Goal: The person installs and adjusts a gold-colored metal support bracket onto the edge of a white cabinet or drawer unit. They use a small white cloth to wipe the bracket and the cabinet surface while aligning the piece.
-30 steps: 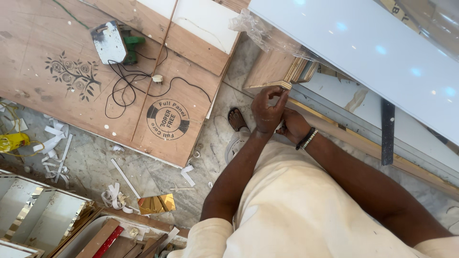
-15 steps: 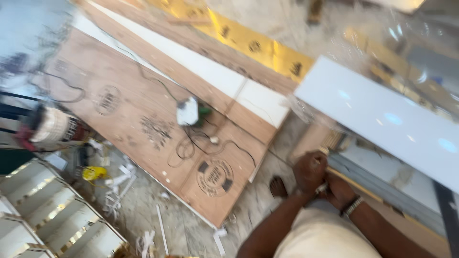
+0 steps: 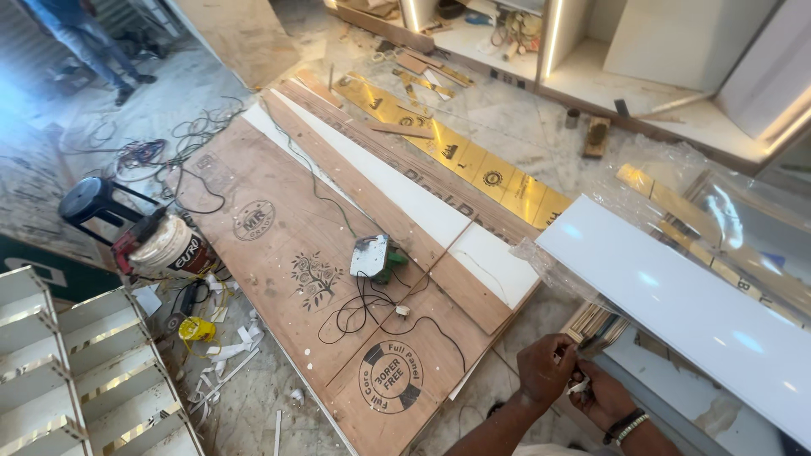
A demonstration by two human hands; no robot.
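Workshop floor, seen from above. Both hands met at the lower right, just under the near end of a long white panel (image 3: pixel 684 304). The left hand (image 3: pixel 547 367) was curled with fingers together, pinching a small pale scrap (image 3: pixel 579 386); the right hand (image 3: pixel 601 395), with a dark band (image 3: pixel 623 424) at the wrist, was closed on the same scrap from the other side. What the scrap was could not be told.

Left of the hands, a large plywood sheet (image 3: pixel 279 253) lay flat on the stone floor, carrying a small power tool (image 3: pixel 373 256) and its looped black cord (image 3: pixel 363 308). A narrow white strip (image 3: pixel 405 203) and a gold strip (image 3: pixel 473 165) lay alongside the sheet.

Containers: a white bucket (image 3: pixel 167 247) lay tipped beside a black stool (image 3: pixel 93 198), contents not visible. White stepped shelving (image 3: pixel 76 363) at lower left held nothing visible. A lit cabinet (image 3: pixel 524 42) at the top held tangled cables and small tools.
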